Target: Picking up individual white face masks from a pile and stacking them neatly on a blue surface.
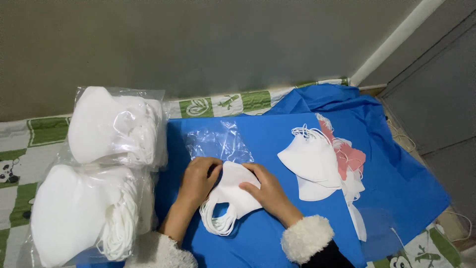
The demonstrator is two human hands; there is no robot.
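Soft, even indoor light falls from above, and the blue cloth [277,134] glows bright. Glare flashes off the clear plastic bags [116,124] at left. Shadows stay faint, the grey wall dims upward, and focus holds fairly sharp.

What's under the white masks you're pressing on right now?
The stack of white folded face masks under the left hand and right hand lies on the blue cloth; white ear loops spill out below. How many masks are stacked is hidden.

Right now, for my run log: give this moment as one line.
left hand on white mask stack | right hand on same stack | clear bag behind
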